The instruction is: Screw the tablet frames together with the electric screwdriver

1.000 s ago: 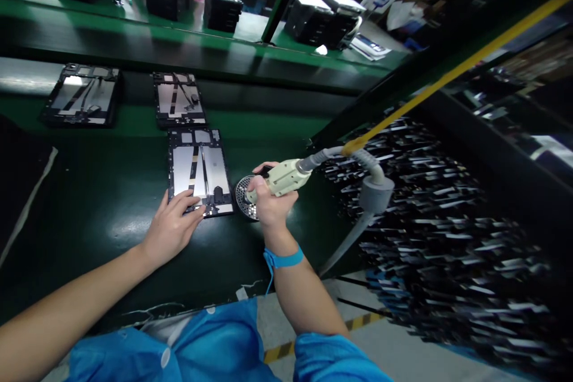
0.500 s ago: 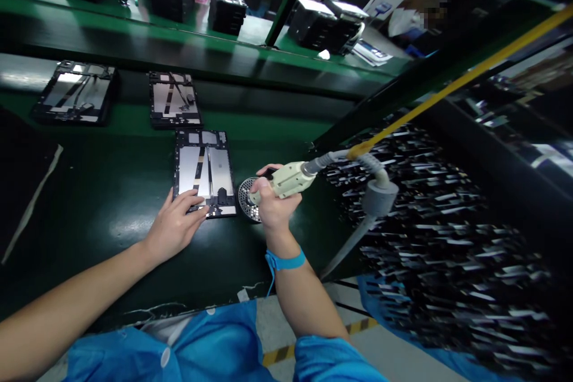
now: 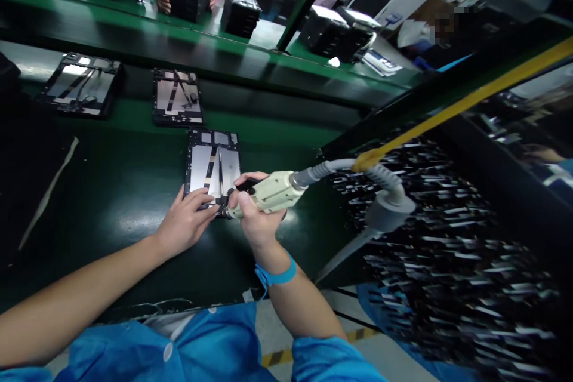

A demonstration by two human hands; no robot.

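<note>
2 hands meet at the nearest tablet frame [image 3: 213,171]: left hand [image 3: 185,224] pressed flat on its lower edge, right hand [image 3: 255,215] clenching the electric screwdriver [image 3: 264,196], swung over from alongside onto its corner.

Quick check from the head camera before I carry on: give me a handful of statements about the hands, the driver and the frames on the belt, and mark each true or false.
1. The right hand grips a cream electric screwdriver. True.
2. The left hand is lifted clear of the nearest tablet frame. False: its fingers rest on the frame's near edge.
3. The screwdriver's tip is at the frame's near right corner. True.
4. Only one frame lies on the green belt. False: two more frames lie farther along.
5. A blue strap circles the left wrist. False: it is on the right wrist.
</note>
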